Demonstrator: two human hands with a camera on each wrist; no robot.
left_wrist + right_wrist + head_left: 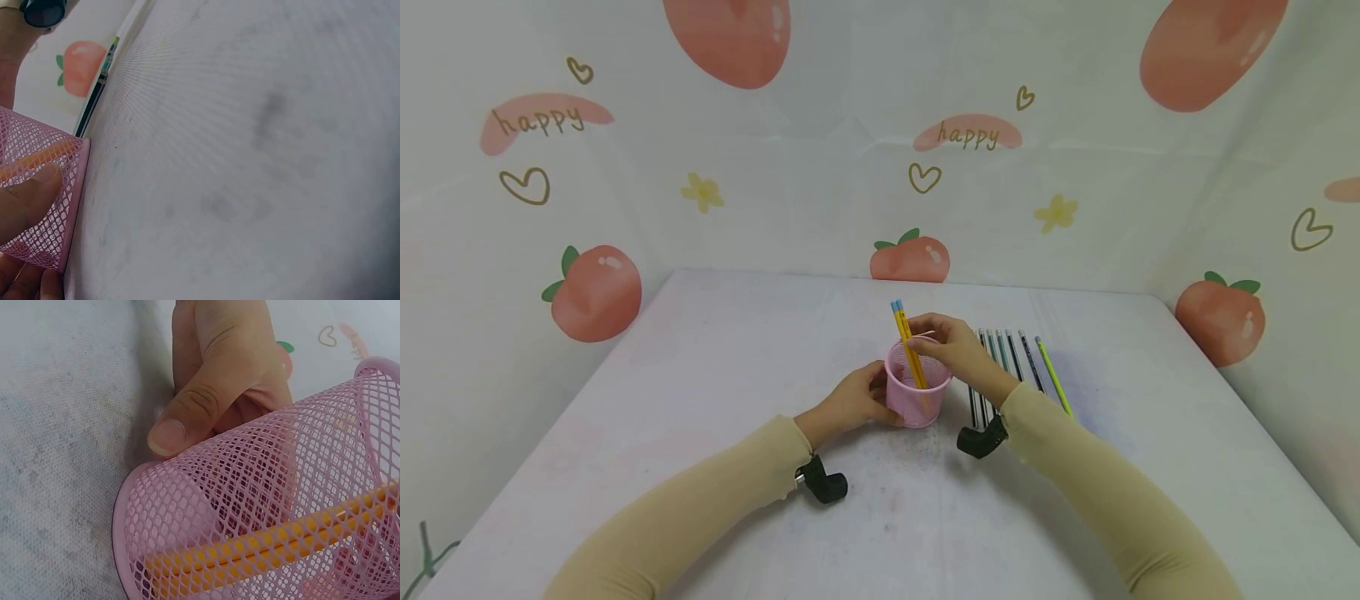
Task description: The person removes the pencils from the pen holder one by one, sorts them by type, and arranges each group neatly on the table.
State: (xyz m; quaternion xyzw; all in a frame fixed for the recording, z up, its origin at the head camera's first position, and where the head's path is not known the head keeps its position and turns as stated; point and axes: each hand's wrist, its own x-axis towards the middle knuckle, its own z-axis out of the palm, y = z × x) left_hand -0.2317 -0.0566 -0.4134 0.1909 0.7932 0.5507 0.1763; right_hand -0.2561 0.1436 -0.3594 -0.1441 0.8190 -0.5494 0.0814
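Observation:
A pink mesh pencil holder (915,406) stands upright on the table, and my left hand (855,397) grips its left side near the base. In the right wrist view the left thumb (181,425) presses against the mesh. Two yellow pencils (911,354) with light blue ends lean inside the holder, their lower ends down at its base. My right hand (953,343) is at the rim, its thumb and fingers pinching the pencils partway up. Through the mesh the yellow pencils (262,550) lie side by side.
Several dark, striped and teal pencils (1011,354) lie in a row right of the holder, partly behind the right forearm. A yellow-green pencil (1054,375) lies at the row's right end. A printed curtain (820,208) hangs behind the white table (760,333).

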